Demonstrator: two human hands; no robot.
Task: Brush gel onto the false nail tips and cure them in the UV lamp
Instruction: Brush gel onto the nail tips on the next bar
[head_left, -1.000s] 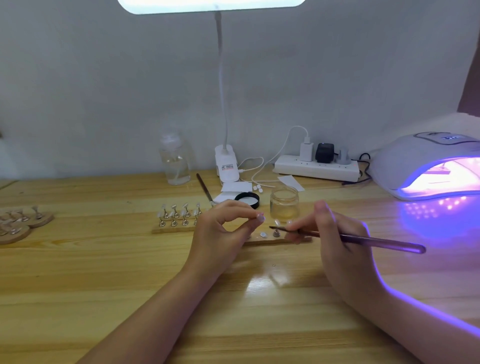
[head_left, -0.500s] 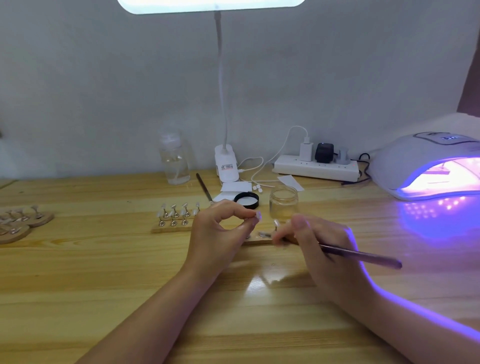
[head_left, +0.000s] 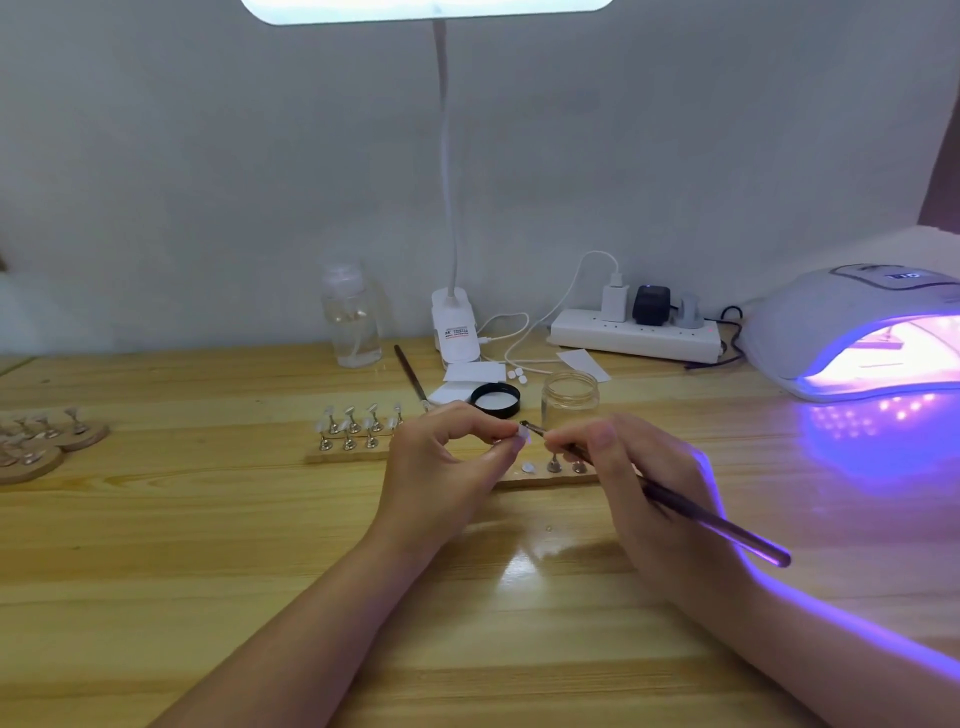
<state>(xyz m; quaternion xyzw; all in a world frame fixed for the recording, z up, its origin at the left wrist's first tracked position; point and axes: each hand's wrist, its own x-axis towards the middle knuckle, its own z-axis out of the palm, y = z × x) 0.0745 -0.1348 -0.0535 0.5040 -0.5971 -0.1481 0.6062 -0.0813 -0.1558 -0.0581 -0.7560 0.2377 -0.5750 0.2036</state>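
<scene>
My left hand (head_left: 447, 462) pinches a small pale nail tip (head_left: 523, 436) between thumb and forefinger, above a wooden strip (head_left: 353, 457) that carries several metal stands with nail tips. My right hand (head_left: 644, 499) grips a long dark brush (head_left: 717, 525), whose bristle end touches the held nail tip. An open glass gel jar (head_left: 570, 397) stands just behind the hands, its black lid (head_left: 495, 400) beside it. At the far right the white UV lamp (head_left: 831, 332) glows purple, with something on a wooden piece inside.
A clear pump bottle (head_left: 352, 322), a desk lamp base (head_left: 457, 332) with cables, and a power strip (head_left: 634, 338) line the wall. A second brush (head_left: 410, 376) lies behind the stands. Round wooden bases (head_left: 47, 447) with more stands sit at the left edge.
My right hand has moved left and up, bringing the brush tip from above the wooden strip onto the nail tip in my left hand. My left hand has stayed nearly in place.
</scene>
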